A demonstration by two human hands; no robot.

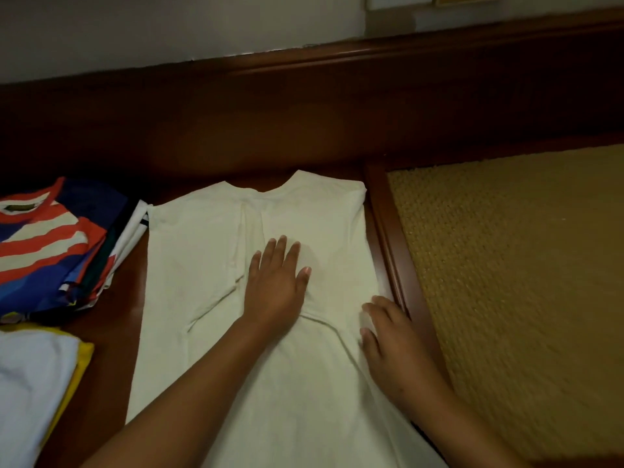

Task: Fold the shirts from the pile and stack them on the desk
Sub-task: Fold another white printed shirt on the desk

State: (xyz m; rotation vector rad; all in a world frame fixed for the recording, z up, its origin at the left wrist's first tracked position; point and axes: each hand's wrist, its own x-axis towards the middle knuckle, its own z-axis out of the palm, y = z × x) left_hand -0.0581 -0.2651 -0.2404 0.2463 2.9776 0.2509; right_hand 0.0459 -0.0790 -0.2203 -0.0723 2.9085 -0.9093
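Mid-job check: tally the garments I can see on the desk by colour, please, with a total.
Cream: 1, the cream shirt spread flat under the left hand and right hand.
Red, white and blue: 1, the striped garment topping the stack at left; layers beneath cannot be counted.
White: 1, the white garment.
Yellow: 1, the yellow garment beneath it.
Total: 4.

Dim light, pale wall (135, 32), dark wooden rail (304, 96) below it, woven straw-coloured panel (523, 282) at right

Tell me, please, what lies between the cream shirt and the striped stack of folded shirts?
The head view shows only a narrow bare strip of dark wooden desk between the cream shirt and the red-white-and-blue striped stack.
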